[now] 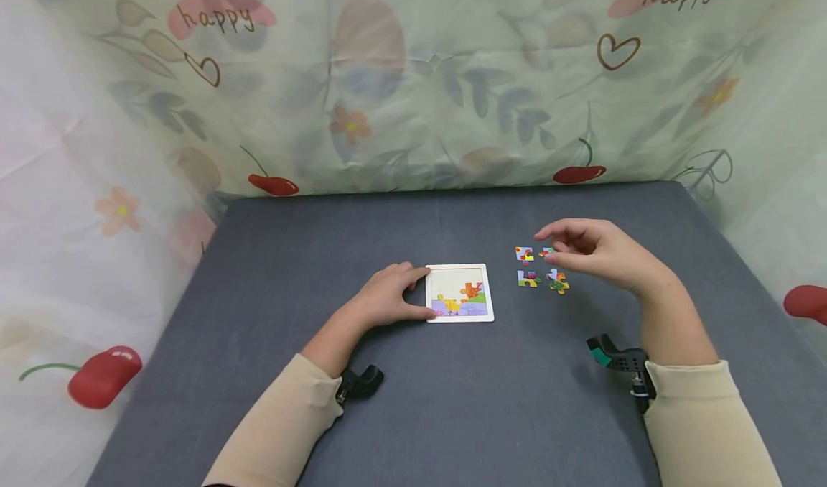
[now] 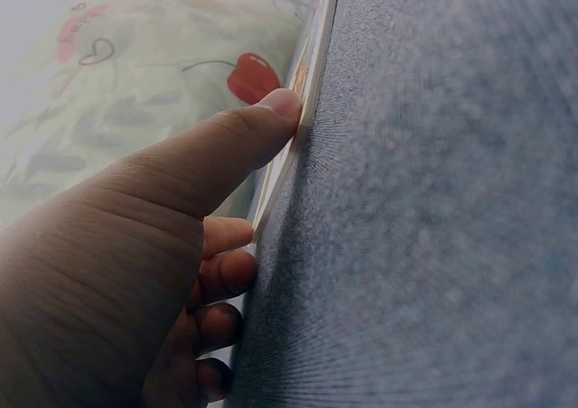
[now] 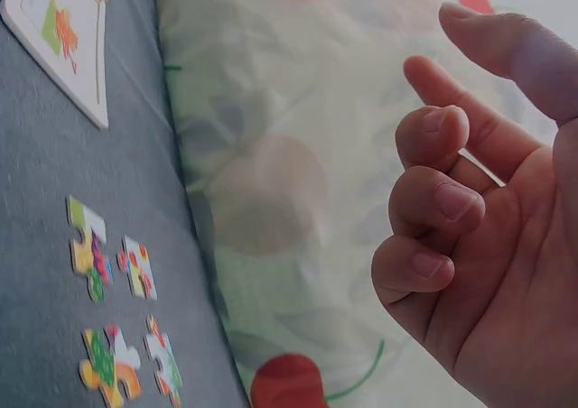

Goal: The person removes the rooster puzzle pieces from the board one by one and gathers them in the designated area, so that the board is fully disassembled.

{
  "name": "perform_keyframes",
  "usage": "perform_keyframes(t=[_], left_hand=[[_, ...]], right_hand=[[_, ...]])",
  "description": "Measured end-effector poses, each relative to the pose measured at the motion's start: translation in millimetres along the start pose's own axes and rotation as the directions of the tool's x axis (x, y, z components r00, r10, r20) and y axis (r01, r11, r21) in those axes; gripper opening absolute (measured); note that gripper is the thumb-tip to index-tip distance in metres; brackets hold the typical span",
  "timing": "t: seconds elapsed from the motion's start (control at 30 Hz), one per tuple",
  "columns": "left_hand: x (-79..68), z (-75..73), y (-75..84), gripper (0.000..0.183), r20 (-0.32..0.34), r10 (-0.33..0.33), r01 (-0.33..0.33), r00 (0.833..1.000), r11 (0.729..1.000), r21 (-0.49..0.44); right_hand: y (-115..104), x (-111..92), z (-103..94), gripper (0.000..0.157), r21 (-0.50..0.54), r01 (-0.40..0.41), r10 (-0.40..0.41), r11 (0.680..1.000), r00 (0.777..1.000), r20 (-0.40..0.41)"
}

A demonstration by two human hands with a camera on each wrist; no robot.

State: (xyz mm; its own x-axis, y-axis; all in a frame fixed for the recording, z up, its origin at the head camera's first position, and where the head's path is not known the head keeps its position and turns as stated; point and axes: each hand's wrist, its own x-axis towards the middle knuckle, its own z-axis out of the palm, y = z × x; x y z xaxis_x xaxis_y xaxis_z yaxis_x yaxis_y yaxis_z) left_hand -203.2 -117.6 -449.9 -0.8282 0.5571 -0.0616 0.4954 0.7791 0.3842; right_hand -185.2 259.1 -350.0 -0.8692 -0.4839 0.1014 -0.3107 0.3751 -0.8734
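Note:
A square white-rimmed jigsaw puzzle board [image 1: 489,307] lies flat on the table, with a few pieces fitted along its lower and right parts. My left hand [image 1: 390,297] holds its left side, the thumb at the near corner and the index finger at the far one. In the left wrist view the thumb [image 2: 244,137] lies on the board's edge. My right hand [image 1: 601,253] hovers over several loose jigsaw pieces [image 1: 527,279], holding nothing. Its thumb and index finger are apart and the other fingers curl inward, as the right wrist view shows. One piece [image 1: 547,252] is partly hidden by this hand.
A dark grey cloth covers the table [image 1: 452,415]. Behind it and at the sides hangs a printed curtain [image 1: 413,77] with cherries and leaves. Black camera mounts [image 1: 620,358] sit at both wrists.

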Motion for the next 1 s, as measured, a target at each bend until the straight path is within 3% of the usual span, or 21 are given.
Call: perform_keyframes(t=[0.37, 0.7, 1.0], left_hand=[[0.0, 0.2, 0.1, 0.085, 0.003, -0.01, 0.01, 1.0, 1.0, 0.002], [-0.2, -0.3, 0.8, 0.085, 0.007, -0.008, 0.008, 1.0, 1.0, 0.006], [0.6, -0.7, 1.6, 0.085, 0.012, -0.014, 0.014, 1.0, 1.0, 0.004]], right_hand=[[-2.1, 12.2, 24.8, 0.029, 0.03, 0.08, -0.083, 0.996, 0.992, 0.097], [4.9, 25.3, 53.5, 0.024, -0.037, 0.014, -0.008, 0.999, 0.986, 0.166], [16.9, 36.8, 79.4, 0.031, -0.11, -0.043, 0.066, 0.993, 0.976, 0.209]])
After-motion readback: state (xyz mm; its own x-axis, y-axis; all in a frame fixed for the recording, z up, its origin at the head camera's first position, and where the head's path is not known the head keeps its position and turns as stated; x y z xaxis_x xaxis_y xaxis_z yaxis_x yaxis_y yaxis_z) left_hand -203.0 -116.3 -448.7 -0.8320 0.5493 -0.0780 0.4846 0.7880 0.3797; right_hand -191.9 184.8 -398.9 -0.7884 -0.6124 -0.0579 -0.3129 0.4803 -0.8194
